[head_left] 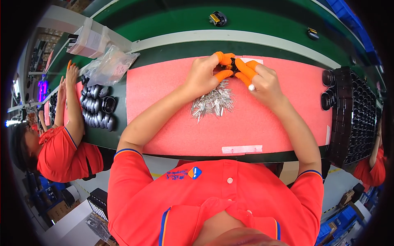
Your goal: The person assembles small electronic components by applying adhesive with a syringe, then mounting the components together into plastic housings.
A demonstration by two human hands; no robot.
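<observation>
While pinching small dark part (pixel 232 67) betw. L hand (pixel 204 74) & R hand (pixel 264 82) (both nearly closed on it), has thin silvery pins (pixel 213 101) just nearside, closer to L; can't tell part's long axis.

The pink mat (pixel 164 131) looks matt, the central pins (pixel 213 100) shiny metal, the upper-left bag (pixel 111 67) glossy plastic, the half-hidden dark part (pixel 234 67) perhaps plastic.
</observation>
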